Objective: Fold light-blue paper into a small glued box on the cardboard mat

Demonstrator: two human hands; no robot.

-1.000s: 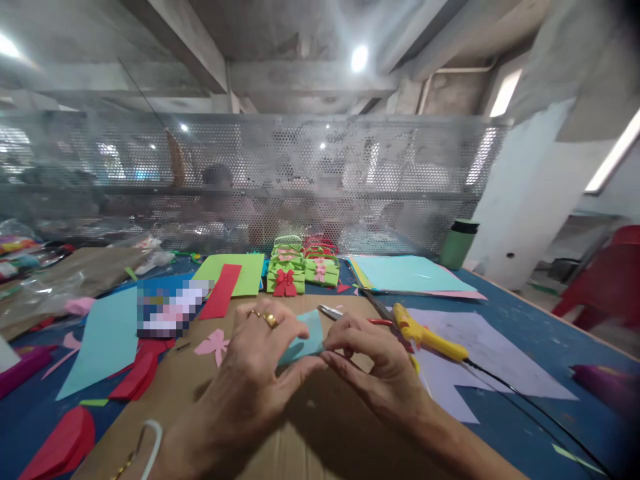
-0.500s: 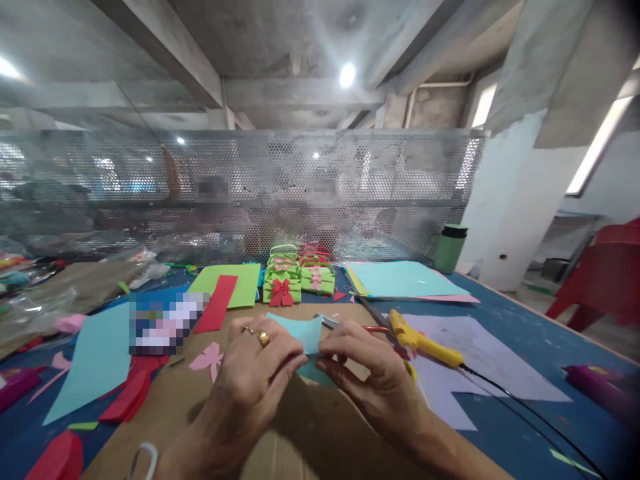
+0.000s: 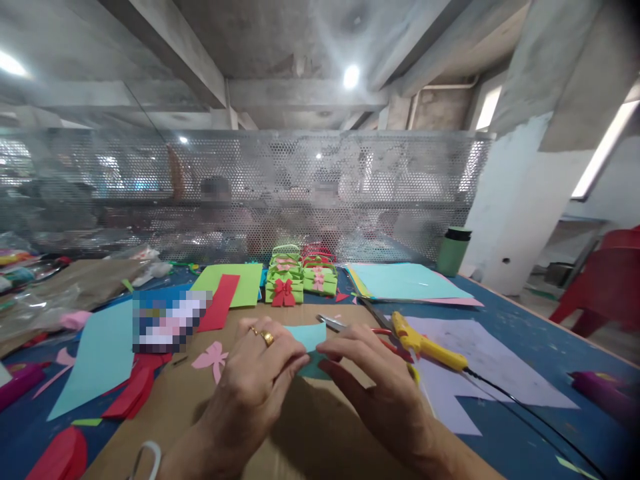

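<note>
The light-blue paper's [image 3: 313, 339] top left corner has slipped behind the left hand [image 3: 255, 373]; the right hand's [image 3: 383, 377] fingers have straightened.
The left pinches the paper above the cardboard's [image 3: 300, 433] middle; the right's fingertips reach its right edge, grip unclear. Near the cardboard's far right corner: scissors [image 3: 331, 323] and 1 yellow glue gun [image 3: 430, 350].

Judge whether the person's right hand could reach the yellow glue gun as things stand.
Probably yes: the yellow glue gun lies close to the right hand with nothing visible on top, though that hand would first have to leave the light-blue paper.
</note>
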